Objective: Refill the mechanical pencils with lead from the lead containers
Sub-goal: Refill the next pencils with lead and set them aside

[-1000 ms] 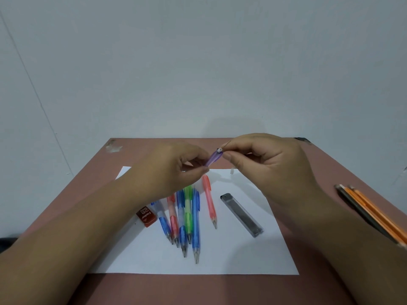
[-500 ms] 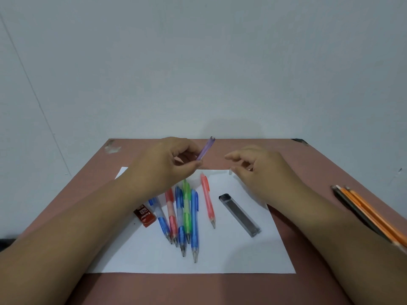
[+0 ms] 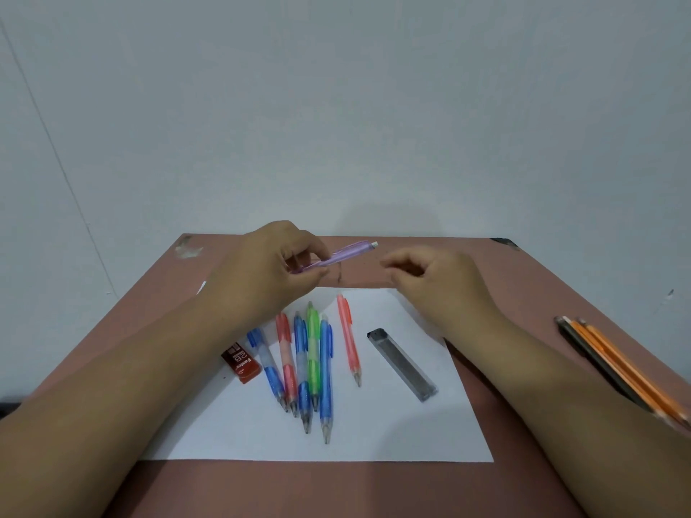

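right hand (image 3: 430,272) off purple pencil (image 3: 338,256) — pencil tipped flatter, white end rightward

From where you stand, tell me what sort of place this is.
Probably a plain desk set up for stationery work: a brown table against a bare wall, a white paper sheet with mechanical pencils on it, and wooden pencils at the side.

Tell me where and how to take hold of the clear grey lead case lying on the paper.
Pinch the clear grey rectangular lead case across its two long sides near the middle, coming down from above. It lies flat on the white paper sheet, slim and straight, with bare paper on both flanks. The right hand looks better placed; the left hand grips the purple mechanical pencil.
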